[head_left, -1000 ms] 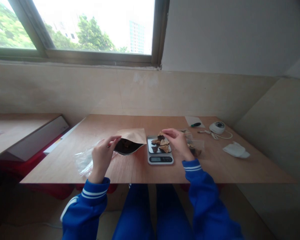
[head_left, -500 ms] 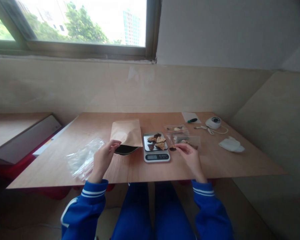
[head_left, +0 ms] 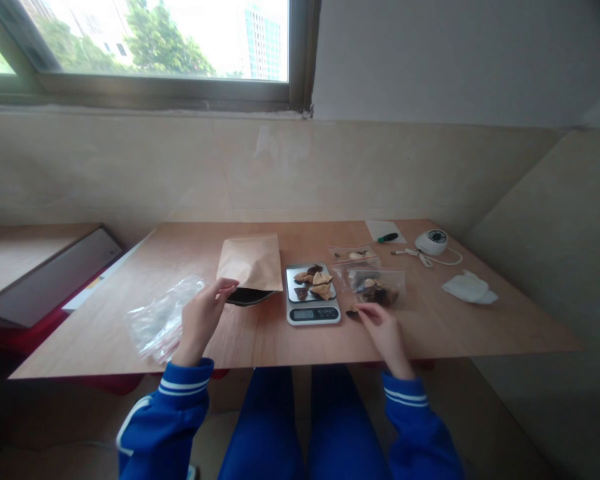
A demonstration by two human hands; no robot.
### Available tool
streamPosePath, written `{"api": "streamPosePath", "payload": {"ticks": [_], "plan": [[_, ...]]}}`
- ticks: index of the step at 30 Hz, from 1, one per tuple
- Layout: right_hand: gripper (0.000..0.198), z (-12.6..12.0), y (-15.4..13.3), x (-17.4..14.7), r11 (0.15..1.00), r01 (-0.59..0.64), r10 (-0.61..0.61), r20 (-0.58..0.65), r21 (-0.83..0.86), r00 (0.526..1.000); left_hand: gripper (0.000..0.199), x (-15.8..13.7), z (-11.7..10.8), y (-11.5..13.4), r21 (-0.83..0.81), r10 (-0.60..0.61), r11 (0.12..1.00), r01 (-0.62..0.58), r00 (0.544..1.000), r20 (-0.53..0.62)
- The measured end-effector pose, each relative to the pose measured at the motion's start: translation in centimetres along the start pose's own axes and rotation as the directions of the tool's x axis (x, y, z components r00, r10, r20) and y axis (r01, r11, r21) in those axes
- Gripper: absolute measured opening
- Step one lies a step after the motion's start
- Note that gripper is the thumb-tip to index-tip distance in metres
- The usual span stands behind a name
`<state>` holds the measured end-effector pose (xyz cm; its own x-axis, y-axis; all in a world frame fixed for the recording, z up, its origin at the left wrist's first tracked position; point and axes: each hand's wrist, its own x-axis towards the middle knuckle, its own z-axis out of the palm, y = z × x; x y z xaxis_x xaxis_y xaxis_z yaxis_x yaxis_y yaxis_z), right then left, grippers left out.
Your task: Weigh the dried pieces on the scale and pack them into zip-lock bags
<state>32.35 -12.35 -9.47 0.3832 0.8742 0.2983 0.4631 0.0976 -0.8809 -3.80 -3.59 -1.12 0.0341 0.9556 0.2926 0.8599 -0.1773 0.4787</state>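
My left hand [head_left: 206, 315] pinches the near corner of a brown paper pouch [head_left: 250, 261], whose dark mouth gapes toward me. Right of the pouch is a small kitchen scale [head_left: 314, 316] bearing several dried tan and brown slices [head_left: 322, 280]; its display digits are too small to read. Between thumb and fingertips, my right hand [head_left: 383, 328] holds a small dark dried piece [head_left: 352, 313], low over the wood beside the scale. Just beyond that hand lies a clear zip bag [head_left: 399, 280] with more dark dried pieces in it.
Another small zip bag [head_left: 354, 253] lies farther back. At the right are a green-and-black screwdriver [head_left: 388, 237] on white paper, a white camera-like device [head_left: 431, 243] with a cable, and a crumpled white wrapper [head_left: 470, 288]. Clear plastic bags [head_left: 165, 317] lie at left on the table.
My right hand, with the dark piece, has moved toward me and slightly right, uncovering more of the zip bag. My left hand still holds the pouch. The view has shifted slightly.
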Motion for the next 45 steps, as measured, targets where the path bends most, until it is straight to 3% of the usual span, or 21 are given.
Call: {"api": "streamPosePath", "payload": {"ticks": [5,8,10,14,18,21,23,25,28,30,31,34,37,41,45], "plan": [[0.025,-1.0,0.7,-0.5,0.981,0.046,-0.047,0.0,-0.188,0.999,0.023,1.0,1.3,-1.2,0.168,-0.022,0.986,0.008,0.996,0.083],[0.026,-1.7,1.1,-0.9,0.969,0.087,-0.088,0.007,-0.229,0.996,0.027,1.0,1.7,-2.6,0.105,0.076,0.99,-0.091,0.987,0.142],[0.026,-2.3,1.1,-1.4,0.965,0.093,-0.099,-0.012,-0.245,0.995,0.034,0.4,1.5,-3.9,0.078,0.122,0.989,-0.128,0.989,0.083],[0.024,-3.1,0.7,-2.6,0.958,0.123,-0.147,-0.073,-0.26,0.986,0.043,-1.9,0.6,-7.9,0.112,0.049,0.993,-0.042,0.997,-0.059],[0.023,-3.6,0.1,-3.1,0.944,0.143,-0.175,-0.083,-0.298,0.981,0.04,-3.8,-0.1,-11.8,0.096,-0.093,0.991,0.092,0.996,0.011],[0.024,-3.7,-0.5,-3.0,0.938,0.156,-0.189,-0.081,-0.309,0.979,0.037,-4.2,-0.7,-12.6,0.036,-0.116,0.993,0.115,0.992,0.045],[0.024,-3.7,-1.1,-2.9,0.937,0.173,-0.205,-0.076,-0.304,0.976,0.035,-4.2,-1.4,-11.9,0.016,-0.156,0.988,0.156,0.987,0.039],[0.024,-3.5,-2.1,-2.9,0.939,0.185,-0.217,-0.082,-0.289,0.973,0.032,-4.3,-2.2,-10.2,0.016,-0.24,0.97,0.241,0.97,-0.036],[0.024,-2.0,-4.7,-3.2,0.959,0.169,-0.198,-0.112,-0.226,0.974,0.034,-4.6,-3.0,-6.0,-0.034,-0.324,0.943,0.33,0.895,-0.307],[0.023,-0.1,-7.2,-3.6,0.98,0.153,-0.164,-0.084,-0.128,0.983,0.039,-5.0,-2.7,-2.4,-0.13,-0.329,0.944,0.303,0.833,-0.444],[0.023,1.2,-8.5,-3.9,0.988,0.146,-0.147,-0.035,-0.051,0.988,0.039,-5.2,-2.2,-0.3,-0.17,-0.28,0.959,0.226,0.839,-0.466],[0.026,5.2,-12.1,-4.9,0.979,0.09,-0.124,0.181,0.185,0.976,0.03,-6.1,0.2,5.6,-0.338,-0.052,0.938,-0.075,0.935,-0.35],[0.039,7.9,-14.2,-5.4,0.945,0.04,-0.146,0.31,0.324,0.939,0.033,-7.1,2.9,9.7,-0.516,0.072,0.835,-0.19,0.968,-0.24],[0.042,8.2,-14.2,-5.5,0.91,-0.077,-0.078,0.35,0.407,0.933,0.042,-8.3,4.5,10.9,-0.695,0.15,0.7,-0.162,0.986,-0.078],[0.035,7.6,-12.8,-5.8,0.868,-0.135,0.025,0.229,0.478,0.973,0.048,-9.5,4.3,10.9,-0.814,0.164,0.581,-0.015,0.981,0.099]]}}
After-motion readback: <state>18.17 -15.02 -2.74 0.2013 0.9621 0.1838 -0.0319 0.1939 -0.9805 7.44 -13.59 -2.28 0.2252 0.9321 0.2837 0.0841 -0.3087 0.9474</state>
